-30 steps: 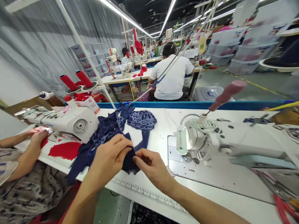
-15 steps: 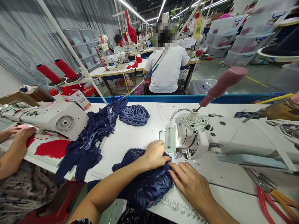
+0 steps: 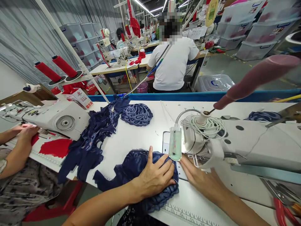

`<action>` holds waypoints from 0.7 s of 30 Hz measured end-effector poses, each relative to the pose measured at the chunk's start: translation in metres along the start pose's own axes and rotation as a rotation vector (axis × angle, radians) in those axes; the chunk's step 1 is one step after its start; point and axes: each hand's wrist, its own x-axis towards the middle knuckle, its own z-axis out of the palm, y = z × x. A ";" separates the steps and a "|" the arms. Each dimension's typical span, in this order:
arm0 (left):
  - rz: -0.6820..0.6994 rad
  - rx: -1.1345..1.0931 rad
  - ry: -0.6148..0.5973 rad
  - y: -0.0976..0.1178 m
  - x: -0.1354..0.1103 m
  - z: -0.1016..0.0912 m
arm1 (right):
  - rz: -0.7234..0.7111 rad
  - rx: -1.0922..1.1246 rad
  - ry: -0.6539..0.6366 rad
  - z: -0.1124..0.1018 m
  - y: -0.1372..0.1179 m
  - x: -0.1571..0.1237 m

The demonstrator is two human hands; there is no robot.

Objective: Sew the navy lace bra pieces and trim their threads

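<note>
A navy lace garment piece (image 3: 131,164), probably a bra cup, lies on the white table in front of the sewing machine head (image 3: 199,144). My left hand (image 3: 155,177) rests on it palm down, fingers spread over the lace. Beside the needle area is my right hand (image 3: 199,177), its fingers stretched out under the machine head. The lit green lamp (image 3: 175,144) and machine parts hide its fingertips, and I see nothing held in it. The needle itself is hidden.
Navy fabric strips (image 3: 94,135) and a patterned lace cup (image 3: 136,114) lie left. A pink-handled screwdriver (image 3: 256,80) stands in the machine top near coiled cord (image 3: 213,125). Red-handled scissors (image 3: 279,210) lie right. A co-worker's hands (image 3: 27,135) are at the neighbouring machine.
My left hand has moved back from the needle and spread over the lace. My right hand has gone forward beneath the machine head. The camera view has shifted slightly.
</note>
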 end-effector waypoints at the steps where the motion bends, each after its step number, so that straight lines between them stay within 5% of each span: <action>1: -0.002 -0.007 -0.002 0.000 0.001 0.000 | -0.038 -0.017 -0.018 -0.003 0.002 -0.005; 8: -0.041 -0.022 -0.055 0.004 0.007 -0.006 | -0.163 -0.136 0.024 -0.010 -0.007 -0.017; 14: -0.042 -0.047 -0.069 0.004 0.015 0.002 | -0.100 0.004 0.233 -0.017 -0.008 -0.012; 21: -0.053 -0.069 -0.086 0.001 0.022 0.007 | -0.092 0.014 0.250 -0.017 -0.009 -0.015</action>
